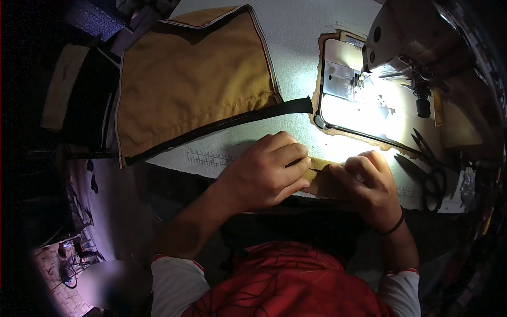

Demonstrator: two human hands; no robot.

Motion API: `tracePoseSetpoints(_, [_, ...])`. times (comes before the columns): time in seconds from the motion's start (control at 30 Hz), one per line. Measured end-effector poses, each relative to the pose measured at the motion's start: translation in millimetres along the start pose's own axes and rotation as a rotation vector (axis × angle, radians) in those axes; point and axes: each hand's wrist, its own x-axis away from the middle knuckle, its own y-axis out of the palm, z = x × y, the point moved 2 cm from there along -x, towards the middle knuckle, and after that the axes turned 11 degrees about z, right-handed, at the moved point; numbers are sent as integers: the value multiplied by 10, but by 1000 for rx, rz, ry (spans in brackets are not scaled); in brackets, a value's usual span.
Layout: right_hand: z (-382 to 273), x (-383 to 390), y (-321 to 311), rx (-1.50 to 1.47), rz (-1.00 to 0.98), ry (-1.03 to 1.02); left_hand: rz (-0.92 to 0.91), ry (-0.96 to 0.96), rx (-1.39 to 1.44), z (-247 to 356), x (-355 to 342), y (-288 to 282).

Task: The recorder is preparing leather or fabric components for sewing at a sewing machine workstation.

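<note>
in the head view, the left hand [272, 171] was curled with its thumb and fingertips closed on the left end of a small tan cloth piece [318, 168]. the right hand [372, 180] was bent over the other end, its thumb and curled fingers pinching the cloth there. the two hands stood a little apart, with the cloth between them at the near edge of a pale worktable [296, 61], in front of a sewing machine [404, 39]. how far the cloth ran beneath the fingers could not be told.

the machine's lamp threw a white glare over its metal plate [338, 79]. to the right of the right hand lay dark scissors [435, 189], near the table's front edge. beyond the left hand a large tan fabric panel [195, 79] was spread out, with light piping along its sides and a black strip [222, 123] along its near edge; the strip's loose end reached toward the machine plate. printed ruler marks [208, 158] showed on the table between the panel and the left forearm. a dark band [393, 224] circled the right wrist.
</note>
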Motion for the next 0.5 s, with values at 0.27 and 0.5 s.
tracePoseSetpoints(0.27, [-2,-22,-8,44,-45,-30,0,43,-91,32,10,17])
tracePoseSetpoints(0.5, [-11,-42,-10,43,-54,-15,-87,76,-268,110,25,34])
